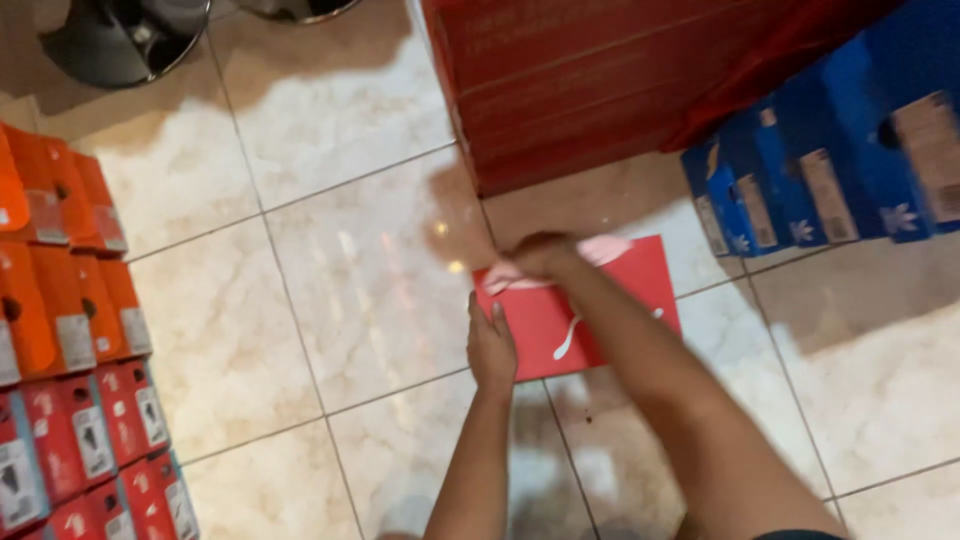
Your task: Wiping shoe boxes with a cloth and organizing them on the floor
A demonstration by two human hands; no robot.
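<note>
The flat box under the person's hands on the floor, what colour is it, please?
The box is red with a white curved mark, seen in the head view.

Orange boxes (pixel 60 250) stacked above red boxes (pixel 85 450) on the left, blue boxes (pixel 830 160) on the right, a big red carton (pixel 590 90) behind, on tile floor (pixel 340 260).

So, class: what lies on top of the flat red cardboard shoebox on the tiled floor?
On the flat red cardboard shoebox lie both hands: the left hand at its near-left edge, the right hand at its far-left corner, over something pale pink. The forearm covers part of the lid; the inside is hidden.
</note>
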